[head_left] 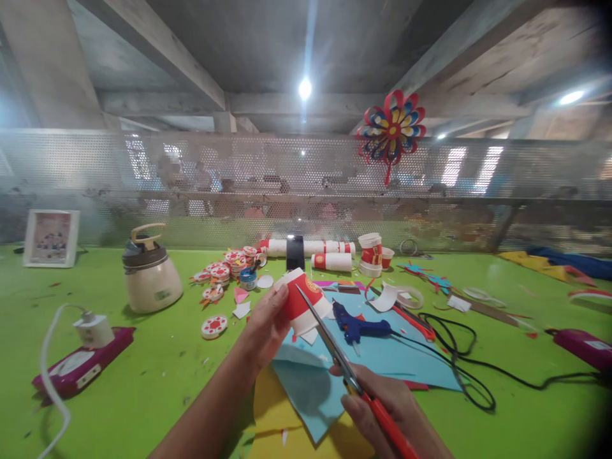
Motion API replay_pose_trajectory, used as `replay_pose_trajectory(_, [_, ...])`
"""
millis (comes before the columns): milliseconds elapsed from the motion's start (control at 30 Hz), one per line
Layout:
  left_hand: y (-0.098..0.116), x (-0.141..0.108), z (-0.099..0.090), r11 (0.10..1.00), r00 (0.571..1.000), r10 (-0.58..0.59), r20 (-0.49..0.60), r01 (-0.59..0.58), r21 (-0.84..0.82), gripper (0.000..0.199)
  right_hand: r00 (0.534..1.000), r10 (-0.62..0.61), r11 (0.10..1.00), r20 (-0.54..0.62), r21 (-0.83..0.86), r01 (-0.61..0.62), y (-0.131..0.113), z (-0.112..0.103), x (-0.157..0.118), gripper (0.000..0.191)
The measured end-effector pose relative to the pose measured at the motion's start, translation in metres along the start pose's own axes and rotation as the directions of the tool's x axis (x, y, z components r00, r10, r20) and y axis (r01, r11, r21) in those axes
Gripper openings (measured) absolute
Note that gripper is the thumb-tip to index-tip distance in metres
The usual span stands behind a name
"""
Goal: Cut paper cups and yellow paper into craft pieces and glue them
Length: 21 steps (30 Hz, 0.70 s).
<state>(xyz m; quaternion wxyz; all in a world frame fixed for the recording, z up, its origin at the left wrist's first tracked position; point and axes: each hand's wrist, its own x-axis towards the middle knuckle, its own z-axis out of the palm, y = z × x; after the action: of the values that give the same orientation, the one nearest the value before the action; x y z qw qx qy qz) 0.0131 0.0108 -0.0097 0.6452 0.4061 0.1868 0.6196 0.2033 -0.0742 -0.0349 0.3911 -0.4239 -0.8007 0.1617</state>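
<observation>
My left hand (266, 325) is closed around a red and white paper cup (302, 305), tilted on its side above the table. In my right hand (377, 398) is a pair of scissors (340, 357) with red handles. Their blades point up and to the left, with the tips over the cup's printed side; whether they touch the paper I cannot tell. Below the hands lie blue paper sheets (310, 395) and yellow paper (272, 408). Just right of the cup, a blue glue gun (358, 325) rests on the blue paper.
Stacked paper cups (332, 262) and several round red-and-white pieces (214, 326) lie beyond my hands. A jug (150, 277) and a purple power strip (81, 363) stand left. A black cord (507, 370) loops across the right. A perforated screen (287, 210) closes the table's back.
</observation>
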Motion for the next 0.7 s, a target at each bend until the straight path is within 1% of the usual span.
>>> replay_pose_trajectory(100, [0.000,0.000,-0.003,1.000,1.000,-0.009,0.002,0.009,0.007,0.038,0.999,-0.038,0.997,-0.002,0.060,0.038,-0.001,-0.002,0.002,0.045])
replay_pose_trajectory(200, [0.007,0.002,-0.010,1.000,0.999,-0.020,0.046,0.020,0.011,0.038,0.997,-0.073,0.993,0.032,0.092,0.070,0.000,-0.005,0.004,0.038])
replay_pose_trajectory(300, [0.020,0.003,-0.020,0.999,0.992,-0.016,0.128,0.010,0.048,0.043,0.991,-0.077,0.996,0.109,0.052,0.071,0.004,-0.011,0.005,0.040])
replay_pose_trajectory(433, [0.033,0.003,-0.028,0.984,0.975,-0.062,0.214,0.023,0.176,0.044,0.979,-0.049,0.998,0.200,0.038,0.043,0.010,-0.022,0.005,0.043])
replay_pose_trajectory(567, [0.033,0.001,-0.028,0.965,0.948,-0.125,0.291,0.049,0.256,0.049,0.972,-0.015,0.995,0.232,0.102,-0.009,0.015,-0.033,-0.001,0.055])
replay_pose_trajectory(633, [0.030,0.000,-0.026,0.956,0.927,-0.151,0.342,0.049,0.289,0.051,0.972,-0.014,0.994,0.236,0.112,-0.013,0.017,-0.040,-0.005,0.053])
replay_pose_trajectory(700, [0.027,0.000,-0.024,0.948,0.914,-0.163,0.371,0.041,0.316,0.051,0.973,-0.034,0.997,0.230,0.071,0.018,0.017,-0.046,-0.008,0.048])
